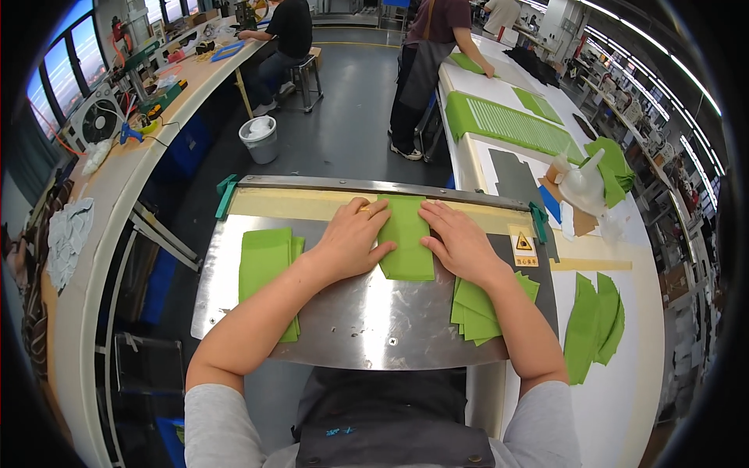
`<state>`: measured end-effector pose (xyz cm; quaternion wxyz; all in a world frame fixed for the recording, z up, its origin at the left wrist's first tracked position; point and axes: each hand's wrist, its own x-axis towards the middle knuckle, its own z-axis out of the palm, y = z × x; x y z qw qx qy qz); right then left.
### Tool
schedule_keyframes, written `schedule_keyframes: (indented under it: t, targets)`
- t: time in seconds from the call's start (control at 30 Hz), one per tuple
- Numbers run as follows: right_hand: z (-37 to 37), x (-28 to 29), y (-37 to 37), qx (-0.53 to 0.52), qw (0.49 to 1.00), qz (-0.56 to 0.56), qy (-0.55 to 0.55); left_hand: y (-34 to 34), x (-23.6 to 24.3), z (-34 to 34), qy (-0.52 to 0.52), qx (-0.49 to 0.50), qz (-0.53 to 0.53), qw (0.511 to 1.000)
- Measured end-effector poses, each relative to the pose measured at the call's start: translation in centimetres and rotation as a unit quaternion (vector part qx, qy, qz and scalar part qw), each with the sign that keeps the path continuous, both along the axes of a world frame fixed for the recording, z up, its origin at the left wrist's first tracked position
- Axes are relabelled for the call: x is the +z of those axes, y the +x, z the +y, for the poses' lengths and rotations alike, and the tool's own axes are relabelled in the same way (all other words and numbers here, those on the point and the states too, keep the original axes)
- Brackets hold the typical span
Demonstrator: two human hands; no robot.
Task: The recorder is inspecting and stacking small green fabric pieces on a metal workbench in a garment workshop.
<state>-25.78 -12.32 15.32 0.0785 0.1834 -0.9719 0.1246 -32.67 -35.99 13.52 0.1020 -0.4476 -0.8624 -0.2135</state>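
A green fabric piece (407, 243) lies on the metal plate (367, 327), its far end against the dark metal bar (374, 188) along the back edge. My left hand (355, 236) rests flat at the piece's left side, fingertips on its edge, thumb pointing inward. On the opposite side my right hand (462, 240) lies with its fingers stretched over the right edge. Neither hand grips anything. Beside my left forearm is a stack of green pieces (264, 264), partly covered by the arm. Another pile of fanned green pieces (477, 310) sits partly under my right forearm.
Green clamps (225, 196) stand at the bar's ends. A white table (608, 425) on the right carries loose green pieces (581, 331) and a white bottle (585, 183). Left is a long workbench (148, 156); ahead, a bucket (258, 148) and a standing person (425, 70).
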Motion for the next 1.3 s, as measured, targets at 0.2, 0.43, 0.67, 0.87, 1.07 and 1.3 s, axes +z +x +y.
schedule_keyframes:
  t: [0.2,0.43,0.67,0.87,1.07,1.3]
  targets:
    - [0.4,-0.2,0.0,-0.01,1.0,0.0,0.003,0.2,-0.2,0.4,-0.023,0.015,0.02,0.999]
    - [0.2,-0.5,-0.2,-0.018,1.0,0.022,-0.01,-0.3,-0.3,0.0,-0.036,0.012,0.03,0.999]
    - [0.2,-1.1,-0.2,-0.008,0.998,0.055,0.018,-0.1,-0.6,0.0,-0.032,0.014,0.029,0.999]
    - [-0.4,0.2,0.0,-0.017,0.999,0.051,-0.005,0.0,0.0,0.1,-0.008,0.006,0.04,0.999]
    - [0.1,-0.6,-0.7,0.023,0.99,0.135,0.015,0.0,0.6,0.1,0.01,-0.037,0.004,0.999]
    - [0.0,3.2,0.2,-0.042,0.989,-0.138,-0.007,2.2,2.2,1.1,-0.085,-0.037,-0.023,0.995]
